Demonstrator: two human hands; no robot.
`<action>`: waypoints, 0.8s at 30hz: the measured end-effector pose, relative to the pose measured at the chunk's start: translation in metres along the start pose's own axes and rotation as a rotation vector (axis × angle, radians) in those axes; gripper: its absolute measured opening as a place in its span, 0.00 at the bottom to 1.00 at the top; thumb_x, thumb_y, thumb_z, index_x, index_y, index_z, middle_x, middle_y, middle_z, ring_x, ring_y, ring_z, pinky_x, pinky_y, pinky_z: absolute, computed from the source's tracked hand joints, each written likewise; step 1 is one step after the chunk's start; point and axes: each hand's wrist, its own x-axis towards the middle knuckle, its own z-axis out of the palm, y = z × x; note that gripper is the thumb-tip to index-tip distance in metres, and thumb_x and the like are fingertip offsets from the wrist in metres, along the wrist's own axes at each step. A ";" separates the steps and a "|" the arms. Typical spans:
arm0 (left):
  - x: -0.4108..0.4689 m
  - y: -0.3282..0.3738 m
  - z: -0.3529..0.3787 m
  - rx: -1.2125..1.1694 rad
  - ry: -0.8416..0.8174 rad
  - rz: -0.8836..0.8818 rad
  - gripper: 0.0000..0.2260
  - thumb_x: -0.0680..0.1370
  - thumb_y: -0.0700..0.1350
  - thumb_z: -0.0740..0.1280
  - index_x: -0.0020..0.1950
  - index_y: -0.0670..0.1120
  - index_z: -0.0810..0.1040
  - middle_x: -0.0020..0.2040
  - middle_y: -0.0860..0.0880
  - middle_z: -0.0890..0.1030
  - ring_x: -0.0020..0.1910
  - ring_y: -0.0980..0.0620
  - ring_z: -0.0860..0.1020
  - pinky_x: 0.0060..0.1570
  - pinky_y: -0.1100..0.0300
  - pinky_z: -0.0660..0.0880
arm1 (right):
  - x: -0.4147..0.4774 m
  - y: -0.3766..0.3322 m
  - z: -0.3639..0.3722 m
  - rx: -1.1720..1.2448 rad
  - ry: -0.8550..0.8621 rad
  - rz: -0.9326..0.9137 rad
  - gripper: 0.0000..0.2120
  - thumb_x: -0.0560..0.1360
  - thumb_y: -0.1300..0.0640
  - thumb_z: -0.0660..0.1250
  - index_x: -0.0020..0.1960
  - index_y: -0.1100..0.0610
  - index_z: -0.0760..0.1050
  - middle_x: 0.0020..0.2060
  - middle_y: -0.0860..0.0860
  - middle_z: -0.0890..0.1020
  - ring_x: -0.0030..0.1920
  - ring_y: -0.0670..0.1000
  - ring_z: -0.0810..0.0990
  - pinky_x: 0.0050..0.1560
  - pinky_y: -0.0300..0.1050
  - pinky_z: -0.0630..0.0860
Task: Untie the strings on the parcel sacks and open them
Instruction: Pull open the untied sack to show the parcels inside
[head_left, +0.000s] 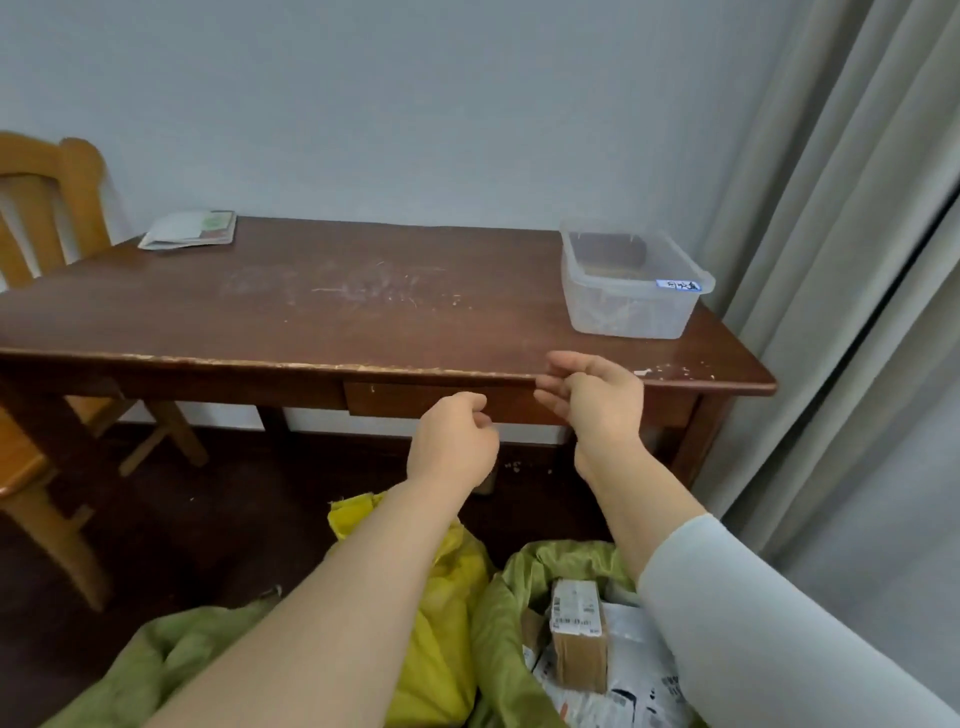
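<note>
Bottom right: open green sack (511, 597), mouth slack, cardboard box (576, 639) and mailers showing inside. Yellow sack (441, 639) touches it at bottom centre, top bunched, string not visible. Second green sack (156, 660) lies crumpled lower left. Left hand (452, 441) mid-frame, fingers curled into a loose fist, nothing visible in it. Right hand (597, 405) just beside, fingers loosely bent and apart, holding nothing. Risk: yanking the yellow one's knot probably tightens it or tips the open sack, spilling parcels. Scratched dark wood table (311, 312) behind, clear plastic bin (628, 301) right end, wooden chair (47, 208) left, grey curtain (831, 260) right.
</note>
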 end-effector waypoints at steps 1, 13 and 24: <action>-0.004 -0.016 0.002 0.002 0.000 -0.030 0.19 0.77 0.39 0.61 0.68 0.47 0.71 0.61 0.50 0.78 0.62 0.50 0.75 0.62 0.54 0.72 | -0.006 0.019 0.002 -0.036 -0.025 0.036 0.20 0.73 0.75 0.51 0.41 0.59 0.78 0.40 0.57 0.81 0.40 0.52 0.82 0.40 0.39 0.82; -0.010 -0.173 0.020 0.383 -0.089 -0.213 0.43 0.71 0.52 0.72 0.77 0.51 0.48 0.78 0.46 0.46 0.76 0.43 0.42 0.73 0.54 0.50 | -0.020 0.207 0.031 -0.354 -0.168 0.313 0.12 0.75 0.70 0.57 0.47 0.61 0.78 0.38 0.54 0.79 0.38 0.51 0.79 0.41 0.45 0.79; -0.018 -0.234 0.049 0.383 -0.090 -0.125 0.06 0.75 0.39 0.63 0.48 0.40 0.78 0.53 0.41 0.73 0.58 0.41 0.68 0.54 0.56 0.64 | -0.001 0.263 0.047 -0.286 -0.047 0.653 0.40 0.67 0.38 0.70 0.71 0.56 0.62 0.64 0.54 0.69 0.63 0.57 0.71 0.50 0.56 0.80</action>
